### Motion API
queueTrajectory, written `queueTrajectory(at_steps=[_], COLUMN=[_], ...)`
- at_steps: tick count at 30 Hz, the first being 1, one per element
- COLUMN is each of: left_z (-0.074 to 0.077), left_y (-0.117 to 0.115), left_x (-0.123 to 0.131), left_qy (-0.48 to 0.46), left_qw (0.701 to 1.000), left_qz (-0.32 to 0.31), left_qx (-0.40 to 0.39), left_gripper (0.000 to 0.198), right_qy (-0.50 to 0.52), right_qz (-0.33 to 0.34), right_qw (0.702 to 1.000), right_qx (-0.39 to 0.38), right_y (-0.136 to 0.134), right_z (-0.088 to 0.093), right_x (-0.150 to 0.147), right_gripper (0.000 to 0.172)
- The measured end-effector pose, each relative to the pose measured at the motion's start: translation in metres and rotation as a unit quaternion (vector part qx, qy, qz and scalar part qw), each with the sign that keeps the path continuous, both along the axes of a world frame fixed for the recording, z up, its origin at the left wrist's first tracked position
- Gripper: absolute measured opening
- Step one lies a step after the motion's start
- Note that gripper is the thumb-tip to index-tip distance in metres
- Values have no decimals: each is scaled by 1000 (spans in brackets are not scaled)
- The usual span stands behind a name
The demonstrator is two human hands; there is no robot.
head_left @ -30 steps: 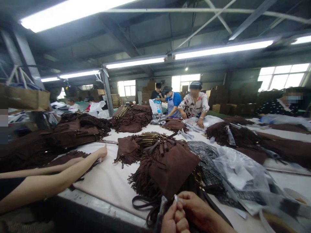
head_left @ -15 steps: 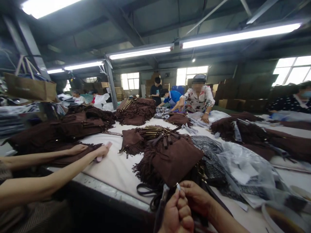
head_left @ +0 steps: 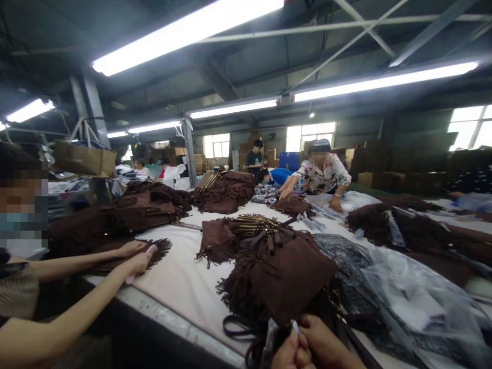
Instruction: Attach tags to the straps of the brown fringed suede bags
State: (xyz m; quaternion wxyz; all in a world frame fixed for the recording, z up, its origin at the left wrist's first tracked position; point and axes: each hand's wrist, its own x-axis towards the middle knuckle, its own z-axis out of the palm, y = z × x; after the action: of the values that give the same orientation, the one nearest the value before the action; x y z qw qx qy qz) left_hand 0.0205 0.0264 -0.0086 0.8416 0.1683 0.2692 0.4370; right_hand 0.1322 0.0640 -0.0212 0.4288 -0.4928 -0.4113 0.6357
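Observation:
At the bottom edge, my left hand (head_left: 292,354) is closed with its thumb up in a pinch. My right hand (head_left: 325,339) meets it, fingers closed at the same spot. Between the fingertips shows a small shiny piece in clear wrapping (head_left: 295,327); what is inside cannot be made out. Just left of it stands a dark strap end in clear plastic film (head_left: 270,333). Directly beyond my hands lies a brown fringed bag (head_left: 290,271), on a pile with brass-coloured hardware. A dark strap loop (head_left: 235,328) hangs near the table edge.
On the left, a co-worker's hands (head_left: 136,259) hold a pink thing over a fringed brown bag (head_left: 163,251). Clear plastic sheeting (head_left: 415,292) and a dark mesh-like wrap (head_left: 342,266) lie right. Another person (head_left: 321,169) works across the white table (head_left: 172,271).
The camera has tilted up and turned left, so my hands sit lower in view, still pinching the piece. The co-worker's hands at left have drawn back onto the fringed bag.

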Motion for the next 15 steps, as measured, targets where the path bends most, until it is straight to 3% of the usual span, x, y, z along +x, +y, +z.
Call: queueTrajectory(at_steps=[6, 11, 15], left_z=[16, 34, 42], left_y=[-21, -14, -11], left_x=[7, 0, -7], left_qy=[-35, -116, -115], left_qw=[998, 989, 990], left_qz=[40, -35, -78], left_qx=[-38, -89, -16], left_gripper=[55, 38, 36], right_qy=[134, 205, 278], right_qz=[14, 22, 111], right_qw=[990, 972, 939], right_qx=[-30, -113, -172], right_y=[-32, -27, -30], right_z=[29, 26, 24], right_x=[1, -7, -15], right_gripper=[44, 46, 57])
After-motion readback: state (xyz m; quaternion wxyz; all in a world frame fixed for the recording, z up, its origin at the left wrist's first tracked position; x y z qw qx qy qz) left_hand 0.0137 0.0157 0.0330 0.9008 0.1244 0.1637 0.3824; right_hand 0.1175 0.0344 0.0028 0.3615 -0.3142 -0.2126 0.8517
